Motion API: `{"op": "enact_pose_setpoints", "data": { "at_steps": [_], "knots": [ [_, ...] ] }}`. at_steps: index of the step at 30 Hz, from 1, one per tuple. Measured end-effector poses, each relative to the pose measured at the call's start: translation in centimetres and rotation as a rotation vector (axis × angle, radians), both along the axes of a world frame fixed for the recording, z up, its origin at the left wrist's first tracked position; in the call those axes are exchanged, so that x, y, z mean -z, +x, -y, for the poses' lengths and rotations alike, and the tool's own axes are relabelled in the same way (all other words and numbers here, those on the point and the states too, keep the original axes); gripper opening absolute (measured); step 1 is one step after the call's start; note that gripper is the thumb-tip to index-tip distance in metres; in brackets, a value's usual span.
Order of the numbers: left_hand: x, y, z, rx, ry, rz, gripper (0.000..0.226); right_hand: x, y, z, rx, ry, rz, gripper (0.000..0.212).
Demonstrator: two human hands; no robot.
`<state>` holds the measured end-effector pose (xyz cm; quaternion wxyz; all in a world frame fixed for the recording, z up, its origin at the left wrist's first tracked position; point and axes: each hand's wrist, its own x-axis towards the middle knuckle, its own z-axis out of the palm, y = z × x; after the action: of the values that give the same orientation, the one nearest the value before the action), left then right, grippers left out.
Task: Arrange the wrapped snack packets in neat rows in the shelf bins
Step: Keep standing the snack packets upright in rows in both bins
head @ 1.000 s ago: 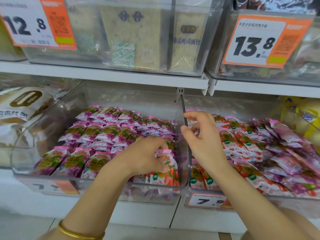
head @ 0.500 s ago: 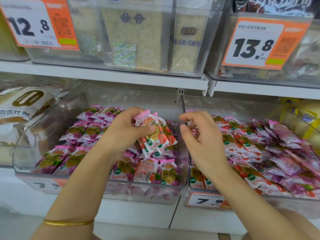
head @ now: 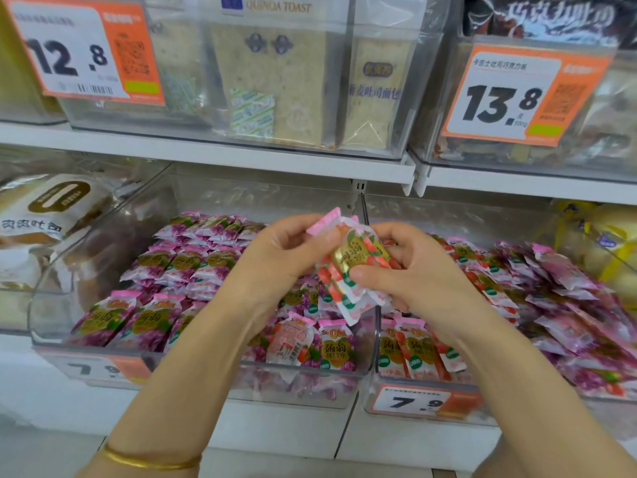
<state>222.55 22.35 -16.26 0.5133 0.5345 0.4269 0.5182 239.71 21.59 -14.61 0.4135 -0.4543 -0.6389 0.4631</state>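
Above the divider between the two shelf bins [head: 368, 360], the left hand [head: 275, 257] and right hand [head: 417, 270] both pinch a loose bunch of red snack packets [head: 348, 270], which could slip and scatter into the purple rows.

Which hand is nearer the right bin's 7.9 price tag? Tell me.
Right. The right hand, holding the snack packets, sits almost directly above the tag; the left hand, also holding them, is up and leftward.

Left grip [head: 279, 258] and right grip [head: 425, 274] hold red packets [head: 356, 262].
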Motion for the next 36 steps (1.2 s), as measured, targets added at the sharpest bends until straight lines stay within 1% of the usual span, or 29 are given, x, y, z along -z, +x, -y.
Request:
{"op": "enact_pose_setpoints", "data": {
  "at_steps": [1, 2, 3, 4, 5, 7, 9, 10, 11, 13, 15, 16, 18, 20, 21, 24, 26, 28, 29, 30, 32, 33, 34, 35, 36],
  "knots": [
    [0.1, -0.4, -0.1, -0.047, -0.004, -0.065, 0.035, 0.0, 0.4, -0.2, 0.022, -0.009, -0.013, 0.031],
    [0.4, -1.0, -0.4, -0.116, 0.004, -0.194, 0.03, 0.0, 0.8, -0.3, 0.045, -0.024, -0.028, 0.03],
    [0.8, -1.6, -0.6, -0.172, 0.027, -0.408, 0.027, 0.0, 1.2, -0.4, 0.06, -0.044, -0.047, 0.029],
    [1.4, -2.0, -0.7, -0.174, 0.046, -0.65, 0.027, 0.2, 1.5, -0.6, 0.069, -0.073, -0.069, 0.03],
    [2.0, -2.2, -0.9, -0.116, 0.051, -0.856, 0.031, 0.4, 1.9, -0.6, 0.073, -0.104, -0.093, 0.03],
    [3.1, -2.0, -1.1, 0.084, 0.001, -1.147, 0.038, 1.1, 2.2, -0.9, 0.084, -0.16, -0.108, 0.037],
    [3.8, -1.6, -1.1, 0.244, -0.037, -1.355, 0.039, 1.7, 2.4, -1.3, 0.107, -0.195, -0.095, 0.047],
    [4.0, -1.4, -1.1, 0.277, -0.036, -1.428, 0.038, 2.0, 2.5, -1.5, 0.115, -0.207, -0.109, 0.05],
    [4.0, -1.3, -1.1, 0.281, -0.032, -1.475, 0.037, 2.1, 2.5, -1.6, 0.118, -0.215, -0.13, 0.052],
    [4.2, -1.1, -1.1, 0.261, -0.025, -1.499, 0.036, 2.4, 2.6, -1.8, 0.117, -0.223, -0.162, 0.053],
    [4.2, -1.0, -1.2, 0.232, -0.034, -1.449, 0.038, 2.4, 2.6, -1.8, 0.106, -0.225, -0.171, 0.057],
    [4.0, -1.1, -1.2, 0.217, -0.039, -1.379, 0.035, 2.4, 2.5, -1.8, 0.097, -0.223, -0.17, 0.06],
    [3.5, -1.6, -1.1, 0.218, -0.014, -1.182, 0.022, 2.4, 2.6, -1.8, 0.083, -0.222, -0.183, 0.066],
    [2.6, -2.3, -0.8, 0.251, 0.012, -0.999, 0.019, 2.3, 2.7, -1.6, 0.065, -0.22, -0.208, 0.066],
    [2.1, -2.6, -0.7, 0.251, 0.004, -0.883, 0.019, 2.3, 2.7, -1.5, 0.056, -0.222, -0.219, 0.065],
    [0.7, -3.2, -0.4, 0.173, -0.005, -0.499, 0.014, 2.3, 2.6, -1.4, 0.008, -0.255, -0.25, 0.073],
    [0.0, -2.9, -0.4, 0.133, 0.029, -0.306, 0.017, 2.3, 2.5, -1.4, -0.022, -0.303, -0.312, 0.068],
    [-0.5, -2.0, -0.4, 0.135, 0.041, -0.132, 0.031, 2.2, 2.6, -1.4, -0.04, -0.362, -0.405, 0.048],
    [-0.7, -1.4, -0.3, 0.14, 0.041, -0.064, 0.035, 2.2, 2.7, -1.4, -0.032, -0.394, -0.443, 0.044],
    [-0.8, -0.8, -0.3, 0.151, 0.033, -0.001, 0.033, 2.2, 2.8, -1.5, -0.016, -0.422, -0.47, 0.051],
    [-0.8, 0.3, -0.4, 0.182, -0.004, 0.148, 0.018, 2.4, 2.9, -1.7, 0.006, -0.471, -0.496, 0.083],
    [-0.8, 0.7, -0.4, 0.208, -0.021, 0.224, 0.012, 2.5, 2.9, -1.7, 0.01, -0.482, -0.505, 0.093],
    [-0.8, 1.2, -0.5, 0.235, -0.023, 0.279, 0.01, 2.6, 3.0, -1.8, 0.009, -0.489, -0.52, 0.102],
    [-0.7, 1.7, -0.6, 0.25, -0.017, 0.304, 0.013, 2.6, 3.3, -1.9, 0.005, -0.498, -0.543, 0.109],
    [-0.6, 2.2, -0.6, 0.258, -0.005, 0.306, 0.018, 2.6, 3.5, -1.9, 0.009, -0.505, -0.563, 0.111]
  ]
}}
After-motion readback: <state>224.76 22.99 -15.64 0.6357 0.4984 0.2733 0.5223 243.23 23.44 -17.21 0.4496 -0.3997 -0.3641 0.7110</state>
